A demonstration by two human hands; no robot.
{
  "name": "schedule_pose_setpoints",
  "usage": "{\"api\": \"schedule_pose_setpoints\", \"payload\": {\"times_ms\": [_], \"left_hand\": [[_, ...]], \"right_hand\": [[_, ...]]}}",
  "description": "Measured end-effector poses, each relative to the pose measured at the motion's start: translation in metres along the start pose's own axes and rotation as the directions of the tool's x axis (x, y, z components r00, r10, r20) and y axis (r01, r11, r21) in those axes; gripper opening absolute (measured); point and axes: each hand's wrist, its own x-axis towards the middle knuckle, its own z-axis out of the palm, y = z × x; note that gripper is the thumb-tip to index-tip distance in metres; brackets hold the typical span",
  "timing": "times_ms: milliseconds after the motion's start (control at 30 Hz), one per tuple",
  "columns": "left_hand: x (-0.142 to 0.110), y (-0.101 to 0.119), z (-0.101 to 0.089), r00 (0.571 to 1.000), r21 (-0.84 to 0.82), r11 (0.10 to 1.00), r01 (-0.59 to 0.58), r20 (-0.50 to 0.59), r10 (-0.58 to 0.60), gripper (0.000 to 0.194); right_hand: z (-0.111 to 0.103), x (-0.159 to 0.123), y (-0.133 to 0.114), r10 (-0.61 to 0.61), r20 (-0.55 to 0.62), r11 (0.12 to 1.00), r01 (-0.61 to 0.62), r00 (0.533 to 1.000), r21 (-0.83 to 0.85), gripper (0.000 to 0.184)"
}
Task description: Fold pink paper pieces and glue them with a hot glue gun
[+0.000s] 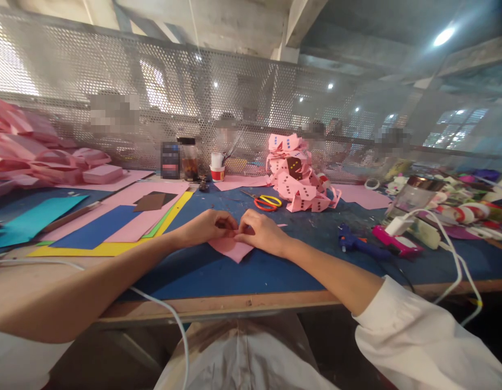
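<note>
A small piece of pink paper [233, 249] lies low over the blue work mat [275, 276], between my two hands. My left hand [212, 225] pinches its upper left part, fingers curled. Close beside it, my right hand [261, 230] has thumb and fingers pressed together on the same paper. The fingers hide the paper's upper edge, so I cannot tell whether it is folded there. Scissors with red and yellow handles [267, 202] rest just beyond the hands. Behind them rises a stack of pink folded paper shapes [293, 181] with dark square marks.
Coloured sheets, including a blue one [98, 226] and a turquoise one [39, 219], lie to the left. A pink heap [27, 146] stands behind them. At right are a blue glue gun [360, 242], a pink power strip [397, 241] and a jar [415, 200]. A white cable [173, 314] hangs over the front edge.
</note>
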Motion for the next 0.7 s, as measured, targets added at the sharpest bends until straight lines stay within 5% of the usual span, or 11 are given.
{"api": "schedule_pose_setpoints", "payload": {"times_ms": [700], "left_hand": [[-0.003, 0.000, 0.004, 0.985, 0.318, 0.947, -0.041, -0.144, 0.091, 0.019]], "right_hand": [[-0.001, 0.002, 0.010, 0.083, 0.019, 0.995, -0.084, 0.996, 0.046, 0.006]]}}
